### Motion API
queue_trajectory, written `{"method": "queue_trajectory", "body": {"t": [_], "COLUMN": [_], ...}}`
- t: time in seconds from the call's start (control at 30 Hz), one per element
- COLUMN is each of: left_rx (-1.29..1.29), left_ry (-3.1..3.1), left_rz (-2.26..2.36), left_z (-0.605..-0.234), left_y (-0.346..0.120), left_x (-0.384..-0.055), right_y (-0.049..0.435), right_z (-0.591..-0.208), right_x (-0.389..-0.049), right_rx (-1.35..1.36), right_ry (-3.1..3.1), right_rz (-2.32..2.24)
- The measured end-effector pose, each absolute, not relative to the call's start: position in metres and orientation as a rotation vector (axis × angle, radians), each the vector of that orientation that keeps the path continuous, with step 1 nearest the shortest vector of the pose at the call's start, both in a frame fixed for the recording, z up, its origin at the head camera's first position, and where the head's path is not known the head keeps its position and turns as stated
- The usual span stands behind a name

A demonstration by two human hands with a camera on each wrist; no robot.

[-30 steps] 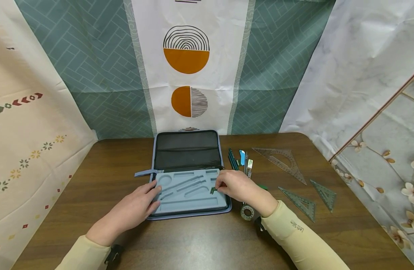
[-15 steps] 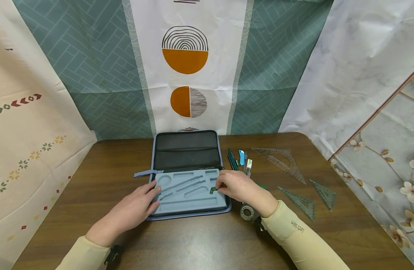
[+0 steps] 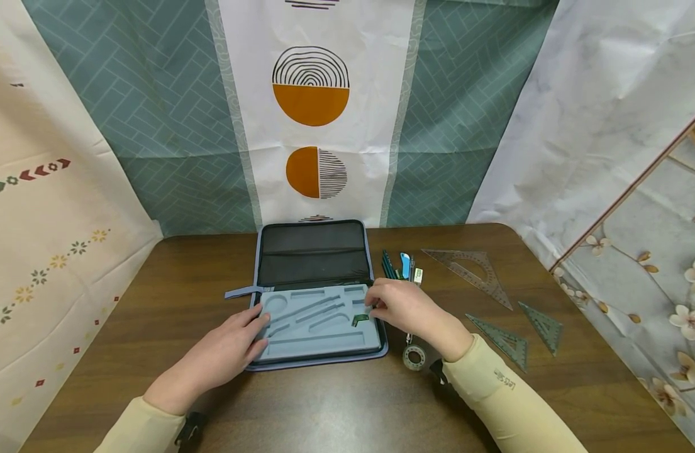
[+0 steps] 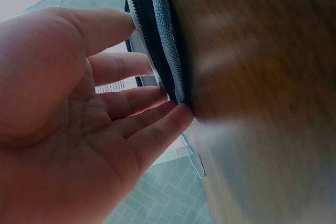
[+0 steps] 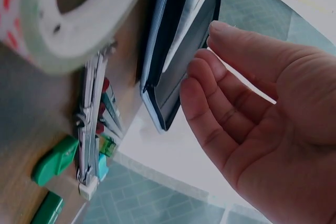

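A blue zip case lies unfolded on the table, its black mesh lid at the back. In its lower half sits a light blue moulded tray with shaped slots. My left hand rests on the tray's left edge; in the left wrist view its fingertips touch the zipped rim. A small green angled piece lies in a slot at the tray's right side. Just above that side hovers my right hand, fingers loosely bent. The right wrist view shows a gap between thumb and fingers, nothing held.
Right of the case lie dark pencils, a blue piece, an eraser, a metal compass and a tape roll. Farther right are a protractor triangle and two set squares. Green pieces lie near the compass.
My right hand has let go of the green angled piece, which stays in the tray, and has lifted slightly up and right. The left hand has not moved.
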State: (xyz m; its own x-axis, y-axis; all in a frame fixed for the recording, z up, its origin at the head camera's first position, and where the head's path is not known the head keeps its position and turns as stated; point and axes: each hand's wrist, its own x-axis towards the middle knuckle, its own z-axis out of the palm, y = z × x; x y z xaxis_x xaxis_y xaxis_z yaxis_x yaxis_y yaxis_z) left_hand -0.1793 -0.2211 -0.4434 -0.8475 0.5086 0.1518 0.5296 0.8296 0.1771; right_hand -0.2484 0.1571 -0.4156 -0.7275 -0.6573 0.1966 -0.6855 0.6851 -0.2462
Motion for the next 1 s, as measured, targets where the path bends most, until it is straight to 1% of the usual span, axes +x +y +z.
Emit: {"method": "queue_trajectory", "body": {"t": [0.63,1.0], "left_rx": [-0.821,-0.826], "left_ry": [-2.915,-2.9], "left_rz": [-0.315,-0.318], "left_z": [-0.445,-0.444], "left_y": [-0.222,-0.222], "left_x": [-0.178,-0.177], "right_y": [0.165,0.167], "right_z": [-0.402,-0.407], "right_x": [-0.262,-0.266], "right_rx": [0.804,0.682], "right_ry": [-2.901,-2.955], "right_rz": [0.393,0.271]}}
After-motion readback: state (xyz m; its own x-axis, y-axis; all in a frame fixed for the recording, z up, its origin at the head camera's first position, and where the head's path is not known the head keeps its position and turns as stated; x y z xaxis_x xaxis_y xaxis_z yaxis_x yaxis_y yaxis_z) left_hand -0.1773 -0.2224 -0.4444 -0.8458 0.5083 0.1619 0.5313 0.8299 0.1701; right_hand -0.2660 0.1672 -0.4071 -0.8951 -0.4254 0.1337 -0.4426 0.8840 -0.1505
